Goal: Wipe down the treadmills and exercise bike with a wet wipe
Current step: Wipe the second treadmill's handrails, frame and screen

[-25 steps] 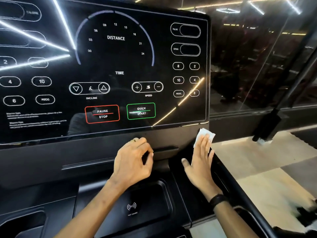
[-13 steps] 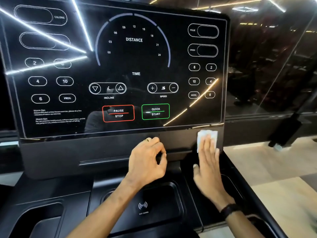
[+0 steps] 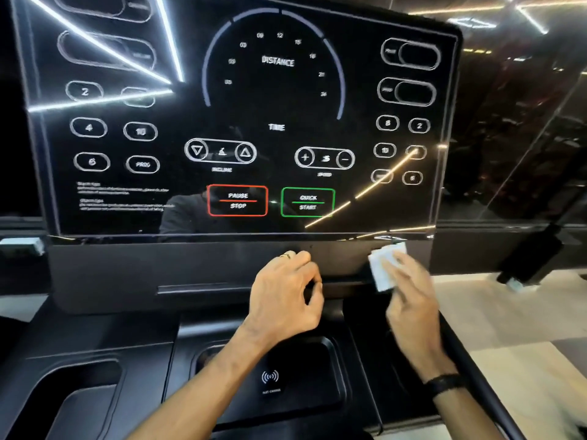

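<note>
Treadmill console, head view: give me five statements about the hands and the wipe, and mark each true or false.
1. The right hand presses a white wet wipe against the console's dark panel below the screen. True.
2. The left hand holds the wipe. False: the left hand holds nothing; its fingers are curled near the panel's ledge.
3. The wipe is on the PAUSE/STOP button. False: it is below the screen's lower right corner.
4. A ring shows on the left hand. True.
5. A phone lies on the fast charge pad. False: nothing lies on the pad.
</note>
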